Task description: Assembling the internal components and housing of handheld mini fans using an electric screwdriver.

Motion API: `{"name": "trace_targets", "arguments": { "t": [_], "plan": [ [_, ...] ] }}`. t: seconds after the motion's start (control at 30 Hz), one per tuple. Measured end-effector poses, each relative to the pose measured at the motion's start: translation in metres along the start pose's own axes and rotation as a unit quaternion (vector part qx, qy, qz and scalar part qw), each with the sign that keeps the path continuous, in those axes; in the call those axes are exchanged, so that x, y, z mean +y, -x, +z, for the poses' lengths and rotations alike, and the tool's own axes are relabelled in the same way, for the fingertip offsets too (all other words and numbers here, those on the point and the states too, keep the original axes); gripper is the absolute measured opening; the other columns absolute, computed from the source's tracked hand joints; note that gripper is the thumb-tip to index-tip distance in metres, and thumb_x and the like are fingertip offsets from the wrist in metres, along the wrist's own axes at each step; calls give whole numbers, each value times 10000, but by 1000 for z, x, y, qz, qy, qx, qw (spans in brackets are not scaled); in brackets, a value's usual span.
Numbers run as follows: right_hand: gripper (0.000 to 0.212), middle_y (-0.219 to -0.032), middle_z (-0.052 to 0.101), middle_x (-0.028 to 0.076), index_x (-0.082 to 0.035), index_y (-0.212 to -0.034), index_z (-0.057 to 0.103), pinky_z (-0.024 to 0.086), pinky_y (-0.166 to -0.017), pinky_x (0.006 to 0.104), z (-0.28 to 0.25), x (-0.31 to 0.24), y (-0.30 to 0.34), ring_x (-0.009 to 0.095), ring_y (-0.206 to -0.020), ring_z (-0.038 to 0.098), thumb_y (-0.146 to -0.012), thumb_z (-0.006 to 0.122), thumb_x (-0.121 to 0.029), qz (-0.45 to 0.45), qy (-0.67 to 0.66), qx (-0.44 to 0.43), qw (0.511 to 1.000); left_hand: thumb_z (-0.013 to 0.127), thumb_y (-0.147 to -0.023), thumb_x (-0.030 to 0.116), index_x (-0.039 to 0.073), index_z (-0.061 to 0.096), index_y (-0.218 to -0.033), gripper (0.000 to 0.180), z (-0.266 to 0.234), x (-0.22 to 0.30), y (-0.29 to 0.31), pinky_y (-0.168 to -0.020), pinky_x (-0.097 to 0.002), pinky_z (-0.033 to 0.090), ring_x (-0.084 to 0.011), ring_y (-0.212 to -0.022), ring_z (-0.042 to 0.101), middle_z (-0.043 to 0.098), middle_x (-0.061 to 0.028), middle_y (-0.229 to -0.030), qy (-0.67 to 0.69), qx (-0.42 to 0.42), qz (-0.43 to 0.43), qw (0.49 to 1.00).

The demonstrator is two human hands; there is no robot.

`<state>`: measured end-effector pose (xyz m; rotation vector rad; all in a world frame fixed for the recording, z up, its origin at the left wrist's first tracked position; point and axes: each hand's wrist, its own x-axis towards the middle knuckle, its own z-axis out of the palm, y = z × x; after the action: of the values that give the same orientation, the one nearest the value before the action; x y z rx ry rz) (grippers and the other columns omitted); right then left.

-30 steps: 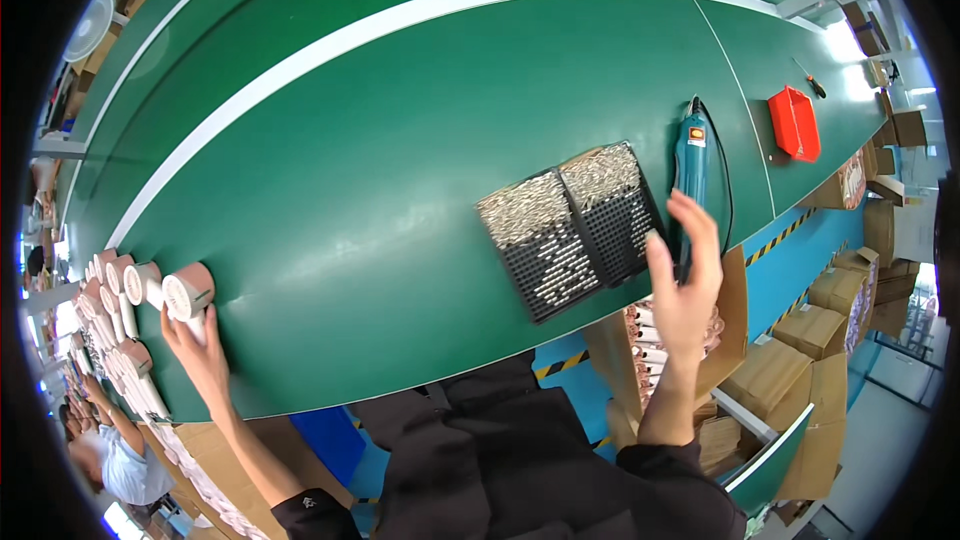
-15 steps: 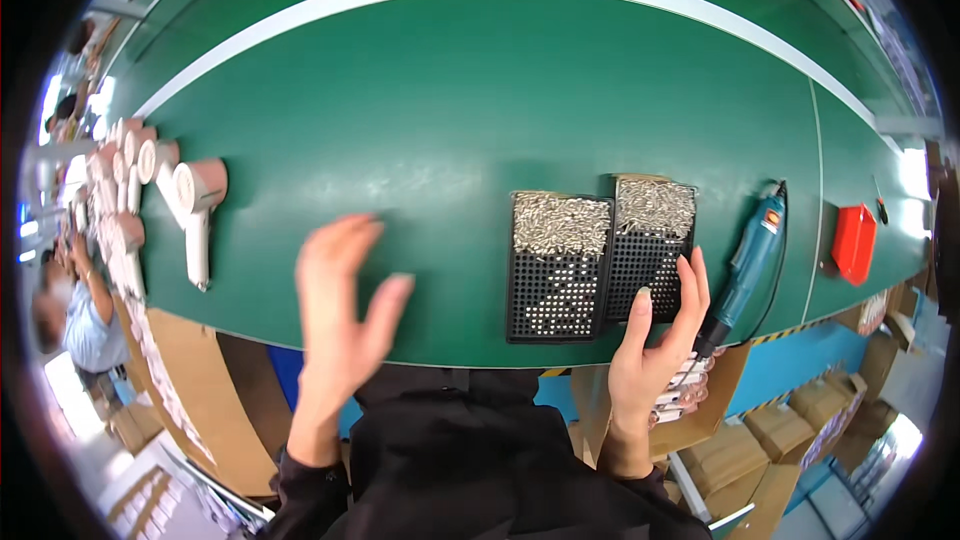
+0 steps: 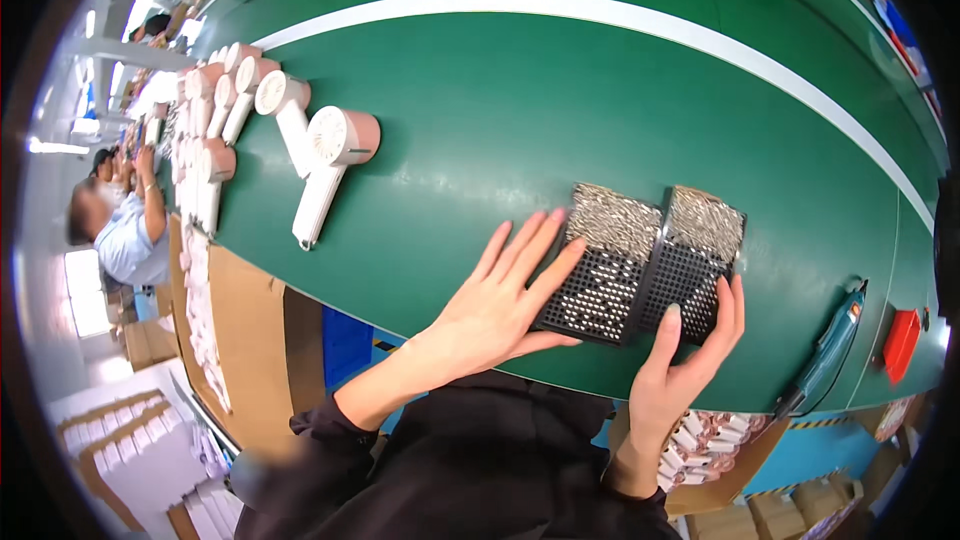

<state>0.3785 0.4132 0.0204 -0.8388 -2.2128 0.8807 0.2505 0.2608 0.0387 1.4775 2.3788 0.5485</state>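
Observation:
Two black perforated screw trays lie side by side near the table's front edge: the left tray [image 3: 590, 292] and the right tray [image 3: 680, 282]. Small silver screws [image 3: 615, 223] heap over their far ends, and many sit in the holes of the left tray. My left hand [image 3: 495, 305] reaches in with fingers stretched out, fingertips at that tray's left edge. At the right tray's near end is my right hand [image 3: 690, 355], thumb and fingers apart, touching its near edge and right side. Neither hand lifts anything.
Pink-and-white handheld fans [image 3: 343, 137] lie at the left, with several more behind. A teal electric screwdriver [image 3: 835, 340] and a red bin [image 3: 901, 345] are at the right. Below the edge, an open carton [image 3: 262, 315] stands left. A person [image 3: 125, 225] sits far left.
My left hand has moved right, from bare table to the left tray's edge. The right hand stays at the right tray. The whole view has turned toward the left.

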Motion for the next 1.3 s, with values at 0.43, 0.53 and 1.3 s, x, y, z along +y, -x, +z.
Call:
{"name": "trace_targets", "arguments": {
  "t": [0.43, 0.53, 1.3],
  "plan": [
    [512, -1321, 416, 217, 64, -1317, 362, 324, -1029, 395, -15, 0, 5, 324, -1212, 430, -866, 562, -77, 25, -91, 14, 995, 700, -747, 406, 9, 244, -1428, 911, -1, 13, 3, -1083, -529, 222, -416, -1356, 223, 224, -285, -1447, -17, 43, -31, 998],
    [436, -1337, 421, 184, 61, -1326, 332, 293, -1064, 376, -21, 2, 2, 265, -1248, 415, -920, 451, -43, 35, -100, -9, 994, 692, -753, 421, 9, 247, -1427, 907, 0, 15, 0, -1083, -532, 219, -428, -1355, 216, 219, -303, -1440, -4, 53, -21, 998],
    [274, -705, 441, 9, -92, -906, 529, 338, -421, 212, -198, 121, -72, 80, -550, 406, -911, 563, -364, 289, -340, 174, 878, 692, -796, 246, -16, 503, -1088, 435, -68, -90, 71, -737, -392, 484, -338, -824, 616, 606, -221, -937, 57, 266, -374, 887]
  ]
}}
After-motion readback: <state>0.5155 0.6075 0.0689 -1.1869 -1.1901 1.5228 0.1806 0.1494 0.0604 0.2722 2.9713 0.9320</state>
